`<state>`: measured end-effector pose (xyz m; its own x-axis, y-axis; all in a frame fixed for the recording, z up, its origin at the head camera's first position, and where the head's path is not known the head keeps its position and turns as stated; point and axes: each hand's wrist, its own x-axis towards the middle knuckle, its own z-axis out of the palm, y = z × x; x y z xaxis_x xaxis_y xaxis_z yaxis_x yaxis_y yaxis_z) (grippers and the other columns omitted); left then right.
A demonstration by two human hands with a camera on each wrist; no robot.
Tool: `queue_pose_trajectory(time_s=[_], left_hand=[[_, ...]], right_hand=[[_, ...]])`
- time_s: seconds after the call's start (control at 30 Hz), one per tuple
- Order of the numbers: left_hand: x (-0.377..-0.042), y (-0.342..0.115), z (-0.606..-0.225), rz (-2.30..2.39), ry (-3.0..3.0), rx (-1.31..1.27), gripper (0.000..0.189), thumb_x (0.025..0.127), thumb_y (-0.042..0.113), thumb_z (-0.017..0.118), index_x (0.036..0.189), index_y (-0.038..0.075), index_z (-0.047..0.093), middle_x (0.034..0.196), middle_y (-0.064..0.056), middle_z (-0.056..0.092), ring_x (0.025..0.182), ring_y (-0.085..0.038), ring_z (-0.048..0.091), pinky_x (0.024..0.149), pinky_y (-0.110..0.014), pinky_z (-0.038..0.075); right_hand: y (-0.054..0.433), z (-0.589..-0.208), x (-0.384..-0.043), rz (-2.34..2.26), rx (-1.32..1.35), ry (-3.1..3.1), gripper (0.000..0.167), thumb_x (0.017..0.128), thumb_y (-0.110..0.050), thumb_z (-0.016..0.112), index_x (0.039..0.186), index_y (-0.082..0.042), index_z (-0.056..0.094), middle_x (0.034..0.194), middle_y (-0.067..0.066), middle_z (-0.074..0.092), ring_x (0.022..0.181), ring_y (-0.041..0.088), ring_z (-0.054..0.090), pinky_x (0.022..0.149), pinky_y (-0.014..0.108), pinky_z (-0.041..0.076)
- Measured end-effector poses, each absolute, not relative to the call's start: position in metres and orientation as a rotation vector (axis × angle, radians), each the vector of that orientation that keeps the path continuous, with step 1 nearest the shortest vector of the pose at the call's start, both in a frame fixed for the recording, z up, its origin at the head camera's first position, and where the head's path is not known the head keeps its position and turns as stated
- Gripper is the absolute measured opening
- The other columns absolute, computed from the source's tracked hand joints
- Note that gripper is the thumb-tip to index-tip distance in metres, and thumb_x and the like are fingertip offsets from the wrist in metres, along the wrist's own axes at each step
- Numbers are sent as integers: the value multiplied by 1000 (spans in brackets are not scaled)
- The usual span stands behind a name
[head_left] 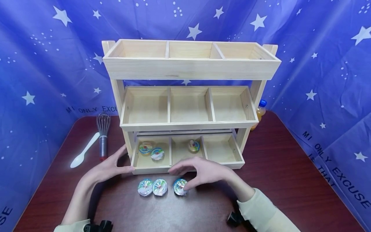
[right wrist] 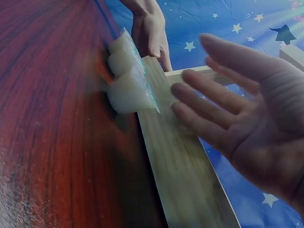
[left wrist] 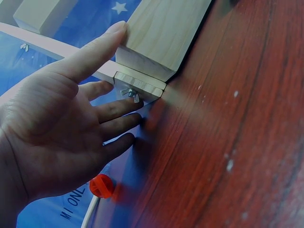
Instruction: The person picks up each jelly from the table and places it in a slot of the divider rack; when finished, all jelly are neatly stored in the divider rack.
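A wooden three-tier rack (head_left: 191, 69) stands on the table. My left hand (head_left: 108, 166) is at its lower left corner, thumb touching the front of the bottom tray (left wrist: 156, 33), the other fingers extended beside the wing nut (left wrist: 130, 93). Three lidded jelly cups stand in front of the rack: a left one (head_left: 145, 187), a middle one (head_left: 160, 187) and a right one (head_left: 179, 187). Over the right cup hovers my right hand (head_left: 203, 172), fingers spread; the right wrist view shows nothing in its grasp. Two cups (head_left: 157, 154) lie in the bottom-left compartment, and another cup (head_left: 194, 146) in the bottom-middle one.
Left of the rack lie a whisk (head_left: 103, 135) with a red handle end and a white spoon (head_left: 84, 150). A bottle (head_left: 260, 112) with a blue cap stands behind the rack's right side. Blue star-patterned cloth (head_left: 316, 80) surrounds the table.
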<state>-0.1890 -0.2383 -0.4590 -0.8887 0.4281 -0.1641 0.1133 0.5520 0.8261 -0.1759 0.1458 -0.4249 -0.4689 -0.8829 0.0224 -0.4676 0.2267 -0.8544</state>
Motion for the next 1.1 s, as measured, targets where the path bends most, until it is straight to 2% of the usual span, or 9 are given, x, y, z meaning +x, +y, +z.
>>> queue_pose_trajectory(time_s=[0.1, 0.17, 0.37, 0.53, 0.77, 1.1], left_hand=[[-189, -239, -460, 1257, 2448, 441, 109, 90, 34, 79, 167, 13, 4, 170, -27, 15, 155, -50, 15, 116, -76, 24], [-189, -238, -461, 1258, 2448, 442, 109, 90, 34, 78, 167, 13, 4, 170, -27, 15, 155, -50, 15, 116, -76, 24], [-189, -238, -460, 1263, 2447, 447, 109, 90, 34, 78, 167, 13, 4, 170, -27, 15, 155, -51, 15, 116, -76, 24], [-189, -238, -459, 1265, 2448, 452, 110, 89, 33, 79, 167, 13, 4, 170, -27, 16, 155, -51, 15, 116, -76, 24], [-190, -238, -461, 1273, 2444, 456, 110, 89, 32, 80, 167, 11, 4, 170, -28, 15, 155, -51, 15, 116, -76, 23], [-189, -239, -461, 1268, 2448, 454, 110, 89, 32, 79, 167, 12, 4, 170, -28, 15, 155, -51, 15, 115, -77, 24]], right_hand=[[145, -426, -174, -1001, -1288, 2116, 65, 84, -20, 86, 144, -19, 60, 140, -4, 66, 131, 6, 58, 113, 25, 47], [144, -426, -174, -919, -1316, 2155, 67, 82, -23, 88, 144, -21, 60, 139, -7, 67, 131, 2, 57, 113, 23, 45], [142, -430, -173, -822, -1348, 2159, 69, 79, -21, 90, 142, -20, 61, 138, -5, 67, 129, 2, 57, 112, 22, 44], [141, -435, -172, -745, -1344, 2183, 67, 78, -25, 91, 139, -23, 63, 136, -11, 67, 125, 1, 59, 109, 19, 45], [140, -437, -171, -669, -1327, 2222, 64, 78, -27, 90, 136, -30, 64, 133, -16, 66, 123, -5, 57, 110, 24, 42], [138, -438, -171, -632, -1273, 2232, 56, 80, -22, 88, 130, -31, 66, 131, -17, 67, 123, -7, 56, 112, 25, 41]])
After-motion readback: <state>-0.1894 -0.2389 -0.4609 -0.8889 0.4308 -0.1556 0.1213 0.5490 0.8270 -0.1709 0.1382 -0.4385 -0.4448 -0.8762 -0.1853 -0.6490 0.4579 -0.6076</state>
